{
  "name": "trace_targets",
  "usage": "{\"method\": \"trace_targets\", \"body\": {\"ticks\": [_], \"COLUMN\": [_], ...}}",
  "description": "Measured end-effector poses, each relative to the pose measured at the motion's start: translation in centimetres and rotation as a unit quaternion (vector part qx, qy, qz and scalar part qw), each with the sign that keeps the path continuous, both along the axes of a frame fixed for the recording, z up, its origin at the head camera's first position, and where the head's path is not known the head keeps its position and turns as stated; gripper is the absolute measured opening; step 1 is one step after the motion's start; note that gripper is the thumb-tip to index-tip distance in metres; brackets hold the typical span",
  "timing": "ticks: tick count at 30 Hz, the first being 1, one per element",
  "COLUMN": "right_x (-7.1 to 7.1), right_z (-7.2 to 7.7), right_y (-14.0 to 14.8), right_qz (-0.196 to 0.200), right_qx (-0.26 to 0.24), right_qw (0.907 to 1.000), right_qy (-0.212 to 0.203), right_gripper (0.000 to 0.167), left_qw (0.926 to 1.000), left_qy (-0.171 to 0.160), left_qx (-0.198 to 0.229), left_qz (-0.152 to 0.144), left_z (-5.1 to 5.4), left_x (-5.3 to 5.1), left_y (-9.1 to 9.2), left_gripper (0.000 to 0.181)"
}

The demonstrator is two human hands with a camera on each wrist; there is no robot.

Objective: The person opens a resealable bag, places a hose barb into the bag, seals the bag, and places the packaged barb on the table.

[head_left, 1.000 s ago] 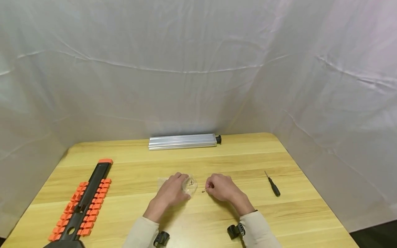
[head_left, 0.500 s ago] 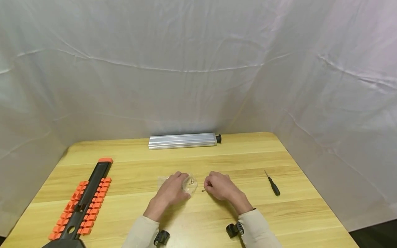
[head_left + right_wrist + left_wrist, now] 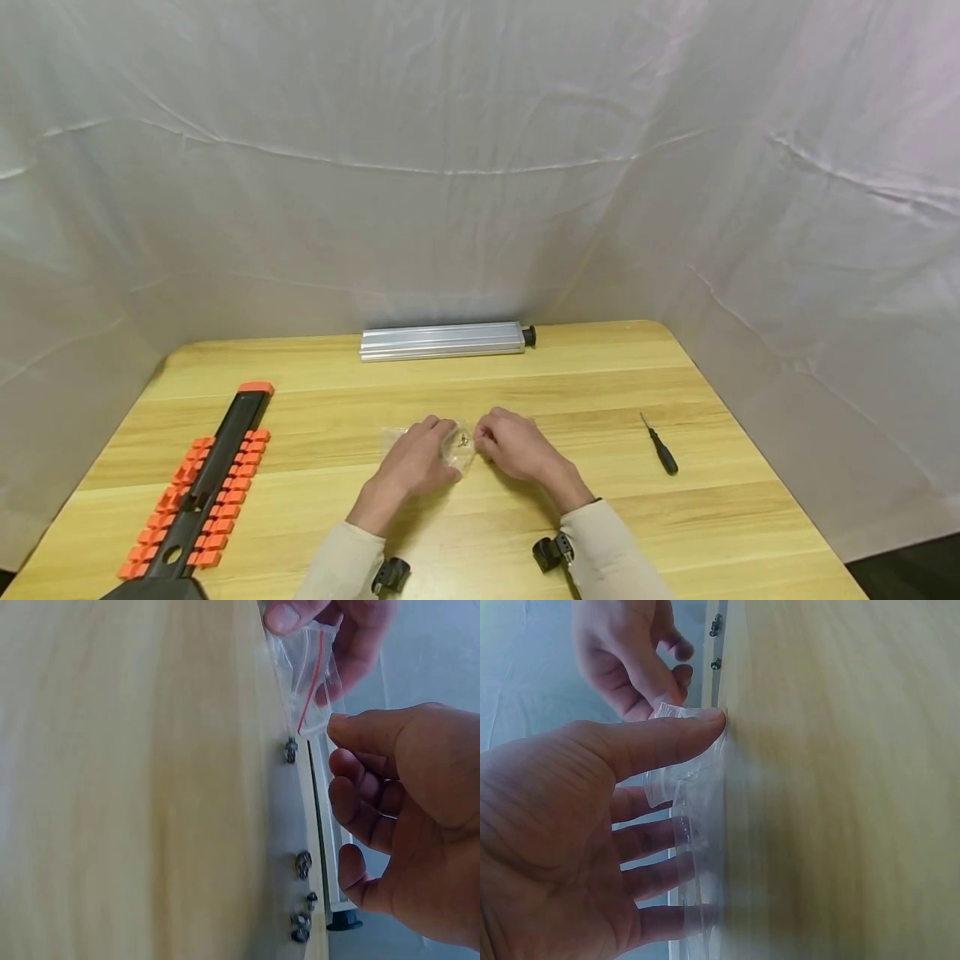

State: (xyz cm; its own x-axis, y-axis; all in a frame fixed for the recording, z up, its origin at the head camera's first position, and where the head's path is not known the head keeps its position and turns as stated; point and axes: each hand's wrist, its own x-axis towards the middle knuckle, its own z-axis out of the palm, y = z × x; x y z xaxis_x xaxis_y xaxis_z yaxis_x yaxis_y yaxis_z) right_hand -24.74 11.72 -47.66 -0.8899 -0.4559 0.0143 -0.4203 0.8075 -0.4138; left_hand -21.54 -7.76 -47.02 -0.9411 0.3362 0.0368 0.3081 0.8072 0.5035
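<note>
My left hand [image 3: 416, 458] holds a clear plastic zip bag [image 3: 306, 671] with a red stripe at its mouth. In the left wrist view its thumb presses the near side of the bag and the other fingers lie behind the film. My right hand [image 3: 513, 446] is at the bag's edge, its thumb tip touching or nearly touching the film and its other fingers curled. What its thumb and forefinger pinch is hidden. Small dark metal screws [image 3: 303, 865] lie on the table beside the right hand. Another screw [image 3: 290, 750] is close to the bag's mouth.
A silver aluminium bar [image 3: 442, 342] with a black end knob lies along the back of the wooden table [image 3: 337, 400]. On the right is a black-handled screwdriver [image 3: 662, 450]. At left stands a black rack [image 3: 198, 483] with orange clips. Pale sheeting [image 3: 450, 233] surrounds the table.
My right hand has moved left, from beside the small metal pieces on the table to the bag's edge. The left hand has stayed in place with the bag.
</note>
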Motion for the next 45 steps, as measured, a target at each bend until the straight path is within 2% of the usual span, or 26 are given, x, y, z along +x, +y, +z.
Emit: {"method": "trace_targets", "body": {"ticks": [7,16,26,45], "right_x": [-0.1,0.0,0.4,1.0], "right_z": [0.1,0.1,0.4,0.2], "right_y": [-1.1,-1.7,0.2,2.0], "right_qz": [0.021,0.030,0.001,0.018], "right_qx": [0.010,0.015,0.008,0.027], "right_qw": [0.9997,0.9994,1.0000,0.9995], "right_qy": [0.001,-0.002,-0.004,-0.005], "right_gripper": [0.008,0.007,0.007,0.008], "left_qw": [1.0000,0.9999,0.9999,0.9998], "left_qy": [-0.004,-0.009,-0.010,-0.009], "left_qx": [-0.003,-0.004,0.002,0.013], "left_qz": [0.002,0.007,0.002,0.010], "left_z": [0.2,0.1,0.1,-0.1], "left_x": [0.1,0.1,0.1,0.1], "left_y": [0.1,0.1,0.1,0.1], "left_gripper": [0.067,0.066,0.068,0.069]}}
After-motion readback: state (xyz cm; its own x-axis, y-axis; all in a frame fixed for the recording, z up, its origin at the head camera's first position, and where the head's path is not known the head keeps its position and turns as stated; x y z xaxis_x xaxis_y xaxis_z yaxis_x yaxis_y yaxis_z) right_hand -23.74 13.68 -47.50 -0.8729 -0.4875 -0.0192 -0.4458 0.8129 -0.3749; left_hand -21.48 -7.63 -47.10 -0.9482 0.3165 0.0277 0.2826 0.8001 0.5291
